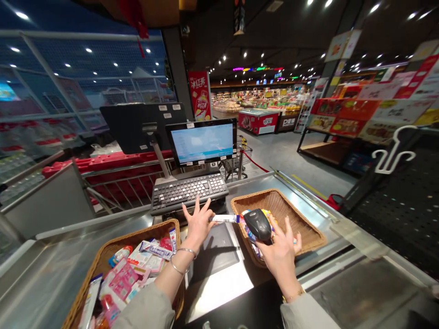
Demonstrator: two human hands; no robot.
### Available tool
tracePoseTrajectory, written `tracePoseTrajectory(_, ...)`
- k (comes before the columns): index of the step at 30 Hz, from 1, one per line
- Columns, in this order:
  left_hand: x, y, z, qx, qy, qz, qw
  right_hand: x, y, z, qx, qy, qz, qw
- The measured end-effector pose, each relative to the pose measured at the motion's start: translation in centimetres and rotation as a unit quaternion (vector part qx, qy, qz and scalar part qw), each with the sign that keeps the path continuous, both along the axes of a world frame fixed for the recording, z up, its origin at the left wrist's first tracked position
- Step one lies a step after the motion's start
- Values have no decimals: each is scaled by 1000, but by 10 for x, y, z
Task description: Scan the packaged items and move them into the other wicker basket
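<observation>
My left hand point(198, 225) pinches one end of a slim white-and-blue wrapped stick point(224, 219), with its other fingers spread just in front of the keyboard point(188, 191). The stick points right, towards a black barcode scanner point(258, 225) that my right hand point(281, 251) grips; its handle is hidden by the hand. Under the scanner is the right wicker basket point(302, 228), where several colourful packets partly show. Beside my left forearm stands the left wicker basket point(99, 256), heaped with small wrapped goods, among them a purple-and-white packet point(156, 250) and a pink packet point(123, 278).
Behind the keyboard stand a lit monitor point(206, 142) and a second screen point(142, 128) seen from its back. The metal counter point(44, 269) runs across below. To the right are a dark perforated panel point(401, 196) with white hooks point(393, 155) and stacked boxes point(363, 107).
</observation>
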State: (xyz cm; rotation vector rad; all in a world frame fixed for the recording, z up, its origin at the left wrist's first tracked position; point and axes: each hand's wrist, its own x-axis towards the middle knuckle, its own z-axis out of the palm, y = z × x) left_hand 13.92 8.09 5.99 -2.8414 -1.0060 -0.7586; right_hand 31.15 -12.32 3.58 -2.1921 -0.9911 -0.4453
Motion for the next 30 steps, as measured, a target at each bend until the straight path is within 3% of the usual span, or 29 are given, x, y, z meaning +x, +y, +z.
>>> tracePoseTrajectory(12, 45, 0, 8, 4, 48, -161, 986, 37, -18, -12, 54, 16, -73, 996)
tracePoseTrajectory(19, 88, -10, -1, 2, 55, -248, 967, 50, -28, -15, 59, 26, -108, 992)
tracePoseTrajectory(25, 114, -24, -13, 9, 66, -246, 967, 59, -36, -20, 62, 27, -135, 988)
tracePoseTrajectory(30, 109, -21, -12, 5, 70, -233, 970, 60, -31, -19, 73, 40, -139, 987)
